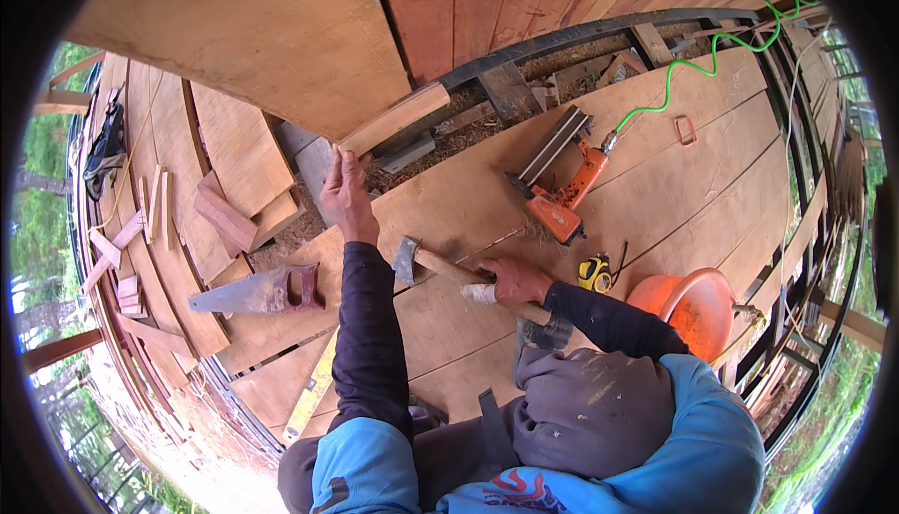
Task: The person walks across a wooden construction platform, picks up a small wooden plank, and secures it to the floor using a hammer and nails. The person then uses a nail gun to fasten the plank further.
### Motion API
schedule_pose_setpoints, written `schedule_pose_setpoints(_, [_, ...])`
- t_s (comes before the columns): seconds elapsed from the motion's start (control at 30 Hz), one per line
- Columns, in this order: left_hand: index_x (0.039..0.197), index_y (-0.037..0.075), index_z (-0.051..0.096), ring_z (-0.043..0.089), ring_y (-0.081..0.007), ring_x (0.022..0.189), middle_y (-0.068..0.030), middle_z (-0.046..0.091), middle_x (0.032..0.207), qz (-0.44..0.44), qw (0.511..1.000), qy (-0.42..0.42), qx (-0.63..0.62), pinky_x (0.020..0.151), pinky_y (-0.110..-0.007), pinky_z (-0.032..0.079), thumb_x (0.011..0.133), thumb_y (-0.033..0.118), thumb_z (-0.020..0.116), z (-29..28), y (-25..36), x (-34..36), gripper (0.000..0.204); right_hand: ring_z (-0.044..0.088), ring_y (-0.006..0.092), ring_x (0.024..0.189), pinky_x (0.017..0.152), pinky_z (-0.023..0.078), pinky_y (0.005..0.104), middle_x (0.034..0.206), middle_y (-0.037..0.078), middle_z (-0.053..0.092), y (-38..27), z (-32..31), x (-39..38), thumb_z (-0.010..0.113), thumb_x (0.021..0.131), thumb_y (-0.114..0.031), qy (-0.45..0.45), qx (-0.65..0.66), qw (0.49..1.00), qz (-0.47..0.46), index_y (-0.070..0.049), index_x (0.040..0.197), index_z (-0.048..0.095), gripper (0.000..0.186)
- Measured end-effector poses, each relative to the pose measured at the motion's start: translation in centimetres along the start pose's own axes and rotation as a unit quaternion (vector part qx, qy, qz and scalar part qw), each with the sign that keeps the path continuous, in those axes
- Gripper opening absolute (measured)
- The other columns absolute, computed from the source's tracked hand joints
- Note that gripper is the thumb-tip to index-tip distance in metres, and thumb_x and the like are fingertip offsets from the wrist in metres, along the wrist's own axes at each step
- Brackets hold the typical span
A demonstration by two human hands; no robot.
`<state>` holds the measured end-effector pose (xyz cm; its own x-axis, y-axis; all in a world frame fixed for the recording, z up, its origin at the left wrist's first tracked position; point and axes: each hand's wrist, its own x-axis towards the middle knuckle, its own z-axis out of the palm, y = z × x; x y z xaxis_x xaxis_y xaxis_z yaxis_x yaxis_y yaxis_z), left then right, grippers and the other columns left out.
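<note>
My left hand (348,198) reaches forward, its fingertips closed on the near end of a short wooden strip (398,119). That strip lies along the edge of a wide wooden panel (262,36). In my right hand (521,282) is a hammer (438,265), gripped by its wooden handle, with the metal head pointing left over the planks. A white wrap shows beside the right fingers; whether it is on a finger or the handle is unclear. Right of the hammer lies a yellow and black tape measure (595,273).
An orange nail gun (564,198) with a green coiled hose (716,46) lies on the planks (655,177). An orange bucket (688,303) stands at right, a handsaw (257,291) and yellow level (314,388) at left. Offcuts (225,214) lie farther left. Gaps open between dark beams (510,93).
</note>
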<state>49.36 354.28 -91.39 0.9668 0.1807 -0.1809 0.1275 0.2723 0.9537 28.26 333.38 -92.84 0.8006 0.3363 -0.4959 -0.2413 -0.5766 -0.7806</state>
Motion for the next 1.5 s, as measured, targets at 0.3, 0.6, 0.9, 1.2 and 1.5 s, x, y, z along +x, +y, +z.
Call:
schedule_pose_setpoints(0.3, [0.139, -0.001, 0.047, 0.062, -0.0144, 0.097, -0.0092, 0.061, 0.126, -0.013, 1.000, -0.005, -0.002, 0.084, -0.028, 0.053, 0.097, 0.023, 0.062, 0.1, 0.4, -0.4, 0.051, 0.067, 0.0334, 0.091, 0.083, 0.050, 0.0383, 0.098, 0.022, 0.069, 0.9, -0.2, 0.4, 0.069, 0.085, -0.047, -0.021, 0.080, 0.997, 0.009, 0.001, 0.108, 0.067, 0.053])
schedule_pose_setpoints(0.6, [0.140, -0.001, 0.047, 0.063, -0.0112, 0.090, -0.0075, 0.063, 0.124, -0.033, 0.999, -0.009, 0.025, 0.074, -0.023, 0.051, 0.097, 0.021, 0.062, 0.1, 1.0, -0.3, 0.050, 0.067, 0.0216, 0.086, 0.080, 0.050, 0.0339, 0.094, 0.017, 0.072, 2.2, -0.1, 1.1, 0.070, 0.088, -0.034, -0.001, 0.102, 0.995, 0.009, 0.000, 0.106, 0.069, 0.039])
schedule_pose_setpoints(0.9, [0.141, 0.002, 0.047, 0.061, -0.0094, 0.083, -0.0031, 0.063, 0.117, -0.040, 0.999, -0.010, -0.029, 0.063, -0.020, 0.043, 0.098, 0.022, 0.061, 0.5, 1.0, -0.4, 0.050, 0.063, 0.0157, 0.083, 0.079, 0.049, 0.0329, 0.092, 0.013, 0.072, 2.2, 0.3, 1.3, 0.067, 0.090, -0.044, -0.022, 0.155, 0.987, 0.038, 0.000, 0.106, 0.070, 0.047])
schedule_pose_setpoints(1.2, [0.146, 0.006, 0.042, 0.067, -0.0166, 0.093, -0.0067, 0.065, 0.118, -0.048, 0.998, -0.028, 0.015, 0.082, -0.033, 0.046, 0.099, 0.031, 0.059, 0.1, 0.6, -0.3, 0.056, 0.064, 0.0156, 0.085, 0.080, 0.049, 0.0319, 0.094, 0.014, 0.072, 2.4, 0.1, 1.3, 0.068, 0.089, -0.043, -0.023, 0.139, 0.988, 0.056, -0.001, 0.107, 0.071, 0.046])
schedule_pose_setpoints(1.5, [0.147, 0.003, 0.038, 0.063, -0.0113, 0.085, -0.0034, 0.064, 0.114, -0.038, 0.999, -0.007, -0.018, 0.062, -0.021, 0.043, 0.100, 0.024, 0.058, 1.2, 1.2, -0.9, 0.056, 0.061, 0.0130, 0.085, 0.080, 0.049, 0.0308, 0.092, 0.009, 0.071, 2.7, 0.4, 1.4, 0.066, 0.092, -0.039, -0.029, 0.141, 0.988, 0.063, -0.001, 0.105, 0.070, 0.040])
